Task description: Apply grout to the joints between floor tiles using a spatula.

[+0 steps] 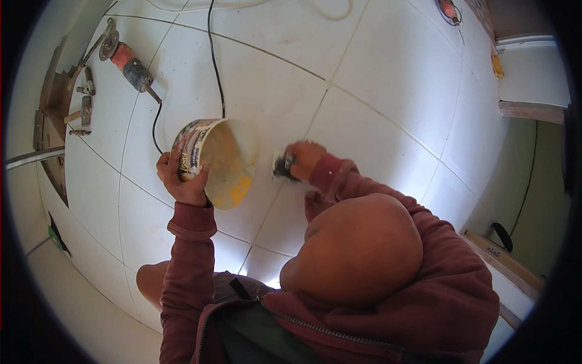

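Observation:
My left hand (pixel 183 181) grips a plastic bucket (pixel 227 164), tipped so that its yellow-smeared, pale inside shows. My right hand (pixel 304 156), to the bucket's right, is closed on a small dark flat tool (pixel 282 167) with whitish smears, low over the white tiled floor (pixel 370 127); the tool's exact kind is unclear. My bare foot (pixel 316 203) shows just below that hand, behind my bent knee (pixel 357 246).
A red angle grinder (pixel 130 67) with a cord lies upper left, beside a hammer (pixel 85 109) and small tools by a recess. Another red power tool (pixel 448 12) is at top right. Cables cross the tiles. A power strip (pixel 494 249) sits at right.

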Tool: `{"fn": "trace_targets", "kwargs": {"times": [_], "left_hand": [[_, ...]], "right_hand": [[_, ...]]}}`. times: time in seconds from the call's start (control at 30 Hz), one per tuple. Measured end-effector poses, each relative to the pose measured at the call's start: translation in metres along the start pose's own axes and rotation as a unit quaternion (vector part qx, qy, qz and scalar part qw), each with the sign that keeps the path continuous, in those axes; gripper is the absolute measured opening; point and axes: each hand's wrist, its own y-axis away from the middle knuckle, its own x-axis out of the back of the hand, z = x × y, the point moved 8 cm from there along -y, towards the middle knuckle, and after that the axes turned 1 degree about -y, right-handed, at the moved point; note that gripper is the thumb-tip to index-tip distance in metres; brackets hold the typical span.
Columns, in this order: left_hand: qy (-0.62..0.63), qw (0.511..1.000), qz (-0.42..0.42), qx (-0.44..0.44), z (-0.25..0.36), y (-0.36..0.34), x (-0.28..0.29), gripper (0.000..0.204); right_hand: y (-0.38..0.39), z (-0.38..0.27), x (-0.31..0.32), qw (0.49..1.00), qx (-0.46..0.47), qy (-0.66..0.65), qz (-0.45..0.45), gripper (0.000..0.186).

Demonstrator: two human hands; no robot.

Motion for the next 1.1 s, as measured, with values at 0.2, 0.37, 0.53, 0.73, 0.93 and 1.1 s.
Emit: {"fn": "trace_targets", "kwargs": {"times": [0.2, 0.37, 0.53, 0.73, 0.93, 1.1], "left_hand": [[0.048, 0.998, 0.009, 0.028, -0.002, 0.005, 0.006, 0.065], [0.043, 0.999, -0.016, 0.014, 0.008, 0.007, 0.000, 0.055], [0.024, 0.999, -0.033, 0.013, 0.004, 0.008, 0.000, 0.055], [-0.023, 0.999, -0.030, 0.003, 0.001, 0.008, 0.003, 0.059], [0.086, 0.996, -0.014, 0.023, 0.006, 0.005, 0.001, 0.055], [0.047, 0.999, -0.010, 0.017, -0.008, 0.002, 0.001, 0.064]], "right_hand": [[0.000, 0.062, 0.061, 0.959, -0.093, -0.263, 0.045, 0.031], [-0.022, 0.058, 0.099, 0.985, -0.010, 0.120, 0.121, 0.032], [-0.026, 0.076, 0.101, 0.993, -0.043, 0.068, 0.086, 0.022], [-0.022, 0.093, 0.108, 0.992, -0.088, -0.058, 0.074, 0.024], [-0.037, 0.076, 0.117, 0.974, -0.118, -0.004, 0.194, 0.027], [-0.024, 0.049, 0.066, 0.997, -0.078, 0.000, 0.005, 0.023]]}}
